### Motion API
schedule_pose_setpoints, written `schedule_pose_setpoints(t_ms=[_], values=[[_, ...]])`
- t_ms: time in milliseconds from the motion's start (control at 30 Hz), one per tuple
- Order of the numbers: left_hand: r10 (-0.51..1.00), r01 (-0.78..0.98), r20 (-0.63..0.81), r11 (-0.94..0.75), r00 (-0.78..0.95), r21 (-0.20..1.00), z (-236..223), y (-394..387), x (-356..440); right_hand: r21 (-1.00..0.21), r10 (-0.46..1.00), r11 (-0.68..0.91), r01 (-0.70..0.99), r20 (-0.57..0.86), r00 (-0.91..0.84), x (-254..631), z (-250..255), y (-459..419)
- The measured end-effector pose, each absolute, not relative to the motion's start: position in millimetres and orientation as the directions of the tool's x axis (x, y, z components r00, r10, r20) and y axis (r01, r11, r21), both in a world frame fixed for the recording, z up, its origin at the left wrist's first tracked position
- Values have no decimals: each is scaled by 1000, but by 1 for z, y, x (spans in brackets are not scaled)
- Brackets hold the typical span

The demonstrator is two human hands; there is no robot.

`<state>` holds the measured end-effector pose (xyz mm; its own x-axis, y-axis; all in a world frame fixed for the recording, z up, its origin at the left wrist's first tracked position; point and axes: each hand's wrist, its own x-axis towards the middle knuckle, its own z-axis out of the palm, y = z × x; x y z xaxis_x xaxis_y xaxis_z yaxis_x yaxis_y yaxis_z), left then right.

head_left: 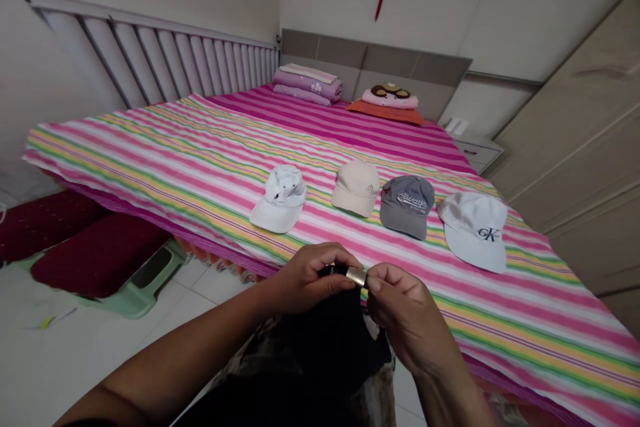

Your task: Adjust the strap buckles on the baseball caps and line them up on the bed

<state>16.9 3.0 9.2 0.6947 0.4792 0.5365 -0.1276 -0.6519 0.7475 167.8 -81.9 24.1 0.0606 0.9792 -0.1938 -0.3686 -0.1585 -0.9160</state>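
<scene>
Between my hands is a black cap point(333, 337), its dark cloth blending into the dark clothing behind it. A strap with a gold-coloured metal buckle point(357, 276) runs across its back opening. My left hand point(315, 278) grips the strap on the left of the buckle, thumb and fingers closed. On the other side, my right hand point(403, 307) pinches the strap end right by the buckle. Beyond them on the bed lie a white cap point(281, 200), a beige cap point(356, 188), a grey cap point(407, 205) and a white cap with dark letters point(475, 230).
The bed point(175, 147) has a striped sheet. Folded purple bedding point(307, 85) and a pink-and-orange pile point(387, 103) lie by the headboard point(340, 57). A stool with a red cushion point(100, 253) stands at left, a nightstand point(477, 150) and wardrobe point(575, 147) at right.
</scene>
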Motion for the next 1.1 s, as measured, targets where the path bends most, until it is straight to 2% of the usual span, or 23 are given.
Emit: schedule_pose_setpoints(t_ms=[200, 300, 367, 433, 533, 633, 767, 900, 1000, 1100], values=[[469, -156, 592, -683, 655, 713, 8, 2, 17, -918, 981, -162, -362, -191, 45, 168, 22, -81], [508, -172, 553, -615, 660, 770, 7, 2, 17, -907, 980, -167, -386, -197, 38, 165, 21, -80], [595, -207, 460, -444, 659, 871, 5, 0, 18, -900, 980, -155, -408, -194, 55, 162, 20, -78], [680, -283, 306, -149, 666, 947, 1, -3, 20, -897, 979, -125, -424, -180, 91, 160, 19, -77], [689, -394, 99, 285, 718, 874, -4, -7, 25, -901, 978, -94, -423, -163, 132, 159, 20, -78], [642, -421, 32, 463, 766, 780, -8, -10, 30, -911, 978, -105, -398, -168, 127, 162, 25, -81], [606, -394, -11, 530, 796, 751, -9, -12, 32, -912, 975, -173, -372, -212, 65, 168, 33, -85], [602, -350, -47, 524, 797, 777, -9, -11, 33, -904, 966, -238, -355, -259, 12, 173, 36, -86], [627, -333, -26, 448, 778, 830, -8, -11, 34, -911, 960, -265, -317, -278, -2, 177, 34, -86], [660, -343, 74, 289, 748, 894, -8, -11, 35, -917, 955, -286, -280, -297, -3, 180, 30, -87]])
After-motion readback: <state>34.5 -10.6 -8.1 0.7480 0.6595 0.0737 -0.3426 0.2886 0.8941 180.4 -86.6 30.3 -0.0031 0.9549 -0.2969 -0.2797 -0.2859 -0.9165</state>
